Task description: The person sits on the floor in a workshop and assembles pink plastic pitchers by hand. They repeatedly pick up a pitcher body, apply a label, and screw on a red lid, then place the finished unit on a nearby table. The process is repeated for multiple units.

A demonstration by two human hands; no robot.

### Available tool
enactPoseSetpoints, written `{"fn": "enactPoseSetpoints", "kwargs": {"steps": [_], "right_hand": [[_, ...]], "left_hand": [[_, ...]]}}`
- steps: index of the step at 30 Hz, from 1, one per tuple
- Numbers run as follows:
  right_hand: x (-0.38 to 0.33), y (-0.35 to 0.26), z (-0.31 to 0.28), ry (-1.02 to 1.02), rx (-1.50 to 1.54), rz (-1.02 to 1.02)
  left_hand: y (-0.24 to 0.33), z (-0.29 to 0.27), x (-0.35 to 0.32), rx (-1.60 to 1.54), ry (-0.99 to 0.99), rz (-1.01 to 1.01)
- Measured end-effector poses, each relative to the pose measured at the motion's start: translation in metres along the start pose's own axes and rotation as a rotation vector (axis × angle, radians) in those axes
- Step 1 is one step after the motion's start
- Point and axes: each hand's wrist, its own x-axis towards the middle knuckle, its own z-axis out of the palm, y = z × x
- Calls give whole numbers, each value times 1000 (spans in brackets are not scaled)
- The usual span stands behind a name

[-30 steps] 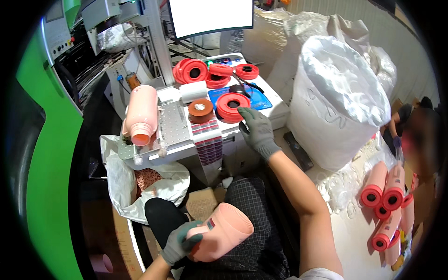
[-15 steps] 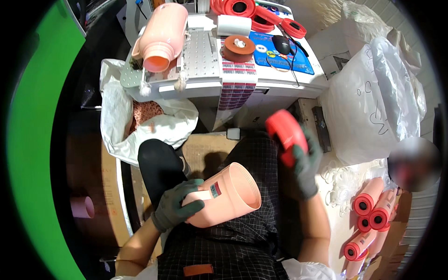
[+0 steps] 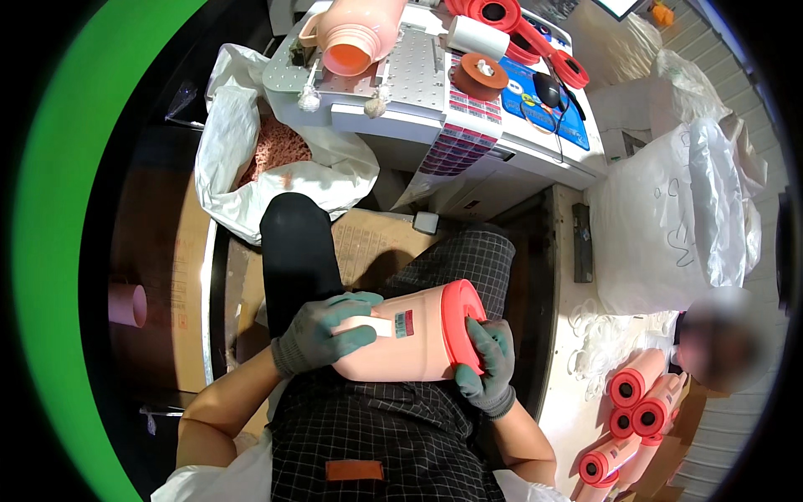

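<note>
A pink plastic jug [image 3: 410,360] lies tilted across my lap, its mouth toward the right and a small label on its side. My left hand [image 3: 322,336], in a grey-green glove, is closed around the jug's handle [image 3: 365,324]. A red lid [image 3: 462,322] covers the mouth of the jug. My gloved right hand [image 3: 492,368] grips this lid at its right side, thumb and fingers against its rim and face. Whether the lid is seated fully on the jug cannot be seen.
Ahead stands a white bench [image 3: 393,124] with another pink jug [image 3: 360,29], red lids [image 3: 495,12], a label strip [image 3: 464,138] and a mouse [image 3: 547,89]. A sack [image 3: 343,171] of pink bits is at left, a large plastic bag [image 3: 640,226] at right. Lidded pink jugs [image 3: 640,376] lie lower right.
My right hand has brought the red lid down and left onto the jug's mouth. The jug now lies more level in my left hand. The whole view has shifted.
</note>
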Motion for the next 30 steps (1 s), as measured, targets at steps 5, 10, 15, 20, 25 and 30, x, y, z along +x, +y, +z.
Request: {"fn": "enactPoseSetpoints", "kwargs": {"steps": [5,10,15,20,25,30], "right_hand": [[0,-19,4,-23,-52,38],[-5,-25,7,-8,-20,215],[33,-14,-19,92,428,464],[56,53,-8,-188,666,626],[61,44,15,-386,660,565],[26,0,-19,50,253,453]], "left_hand": [[13,8,-11,-8,49,-156],[47,9,-9,-65,35,-286],[49,-1,-18,-57,-54,-264],[40,3,-21,314,-91,271],[42,-1,-22,94,-38,26],[40,-9,-14,75,-32,-12]]}}
